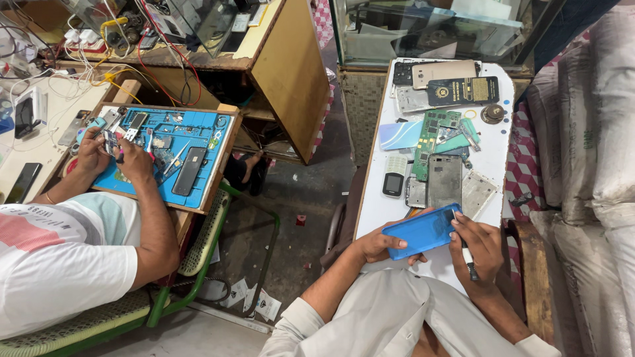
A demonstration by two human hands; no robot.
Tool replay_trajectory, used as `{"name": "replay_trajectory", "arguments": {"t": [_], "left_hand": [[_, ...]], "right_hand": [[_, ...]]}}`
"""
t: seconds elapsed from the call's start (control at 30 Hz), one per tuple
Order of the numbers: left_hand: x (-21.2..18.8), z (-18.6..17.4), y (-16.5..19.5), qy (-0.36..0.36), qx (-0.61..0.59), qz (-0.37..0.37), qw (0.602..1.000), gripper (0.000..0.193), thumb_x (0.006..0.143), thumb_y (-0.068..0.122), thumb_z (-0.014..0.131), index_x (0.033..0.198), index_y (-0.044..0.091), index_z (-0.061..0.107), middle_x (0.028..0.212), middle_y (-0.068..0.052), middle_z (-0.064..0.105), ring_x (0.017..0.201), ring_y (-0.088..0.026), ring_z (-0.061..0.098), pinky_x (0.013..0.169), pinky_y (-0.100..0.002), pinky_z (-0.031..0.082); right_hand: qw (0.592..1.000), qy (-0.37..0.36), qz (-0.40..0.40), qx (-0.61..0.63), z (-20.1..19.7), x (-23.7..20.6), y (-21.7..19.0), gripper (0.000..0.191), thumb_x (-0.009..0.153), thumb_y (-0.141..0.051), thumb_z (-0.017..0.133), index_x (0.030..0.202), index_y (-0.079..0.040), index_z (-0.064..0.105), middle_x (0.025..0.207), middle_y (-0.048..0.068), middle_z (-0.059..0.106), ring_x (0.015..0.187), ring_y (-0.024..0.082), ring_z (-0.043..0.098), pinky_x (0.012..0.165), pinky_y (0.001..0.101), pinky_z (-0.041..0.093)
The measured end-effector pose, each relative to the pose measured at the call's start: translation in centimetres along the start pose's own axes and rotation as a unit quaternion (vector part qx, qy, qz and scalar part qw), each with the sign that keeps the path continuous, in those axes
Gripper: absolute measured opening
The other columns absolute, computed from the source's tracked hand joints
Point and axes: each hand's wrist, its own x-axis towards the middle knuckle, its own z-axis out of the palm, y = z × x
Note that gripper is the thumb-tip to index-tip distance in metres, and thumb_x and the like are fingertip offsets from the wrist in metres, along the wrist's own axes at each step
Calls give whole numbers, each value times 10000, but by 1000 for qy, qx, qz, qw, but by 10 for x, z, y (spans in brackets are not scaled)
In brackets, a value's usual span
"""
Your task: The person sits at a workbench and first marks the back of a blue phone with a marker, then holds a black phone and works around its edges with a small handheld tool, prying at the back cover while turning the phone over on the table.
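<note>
Blue phone back cover (423, 231), glossy, sitting lower centre-right of the frame, just above the lap. Gripped along its lower left edge by the left hand (378, 246), fingers curled under, thumb on top. Right hand (481, 246) pressed against the cover's right end, fingers clenched round a thin dark tool (467, 256) pointing down. White table (497, 165) right behind, running up to the upper right, littered with bits: green circuit board (431, 135), grey phone frame (444, 180), small white keypad phone (395, 175), light blue back panel (400, 135), gold phone (444, 72), black card (463, 90) near the far end. Over on the left of the frame, co-worker in a white shirt (63, 261), both hands busy over a blue repair mat (205, 142), black phone (189, 170) lying on it, tweezers (175, 158) just beside. Tangle of cables (79, 59) upper left. Stacked white sacks (612, 165) down the right edge.
</note>
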Motion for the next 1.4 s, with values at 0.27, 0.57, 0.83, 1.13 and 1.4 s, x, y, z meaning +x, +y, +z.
{"name": "replay_trajectory", "arguments": {"t": [0.27,0.57,0.83,1.13,1.4], "left_hand": [[4,-4,-3,4,26,7,1000,1190,739,218,769,1742,124,135,1253,-157,627,797,-228,676,948,-465,580],[4,-5,-4,-4,24,9,1000,1222,736,245,804,1749,119,131,1249,-162,630,815,-231,685,945,-466,581],[4,-3,-4,4,26,11,1000,1217,749,244,815,1755,90,148,1226,-176,642,817,-235,682,971,-472,584],[2,-2,-1,-7,31,4,999,1198,745,218,774,1756,120,139,1223,-166,633,820,-239,677,934,-462,576],[4,-1,0,-5,25,5,1000,1200,745,247,788,1742,117,133,1279,-162,621,811,-224,672,972,-481,567]], "right_hand": [[999,-19,-18,-21,-3,0,0,280,843,5,760,1120,-38,744,1215,74,740,916,204,558,879,329,438],[1000,-16,-14,-5,-3,0,0,284,847,10,756,1128,-31,740,1216,78,739,916,203,562,893,321,458],[999,-30,-35,4,-3,-1,1,293,826,3,758,1117,-31,740,1208,80,736,918,207,571,882,329,466],[999,-30,-27,-2,-4,2,-3,290,826,-3,751,1115,-20,740,1216,86,733,933,212,573,909,334,462],[1000,5,4,5,-4,4,-2,273,876,40,726,1146,-6,724,1235,91,723,1006,243,589,936,337,482]]}}
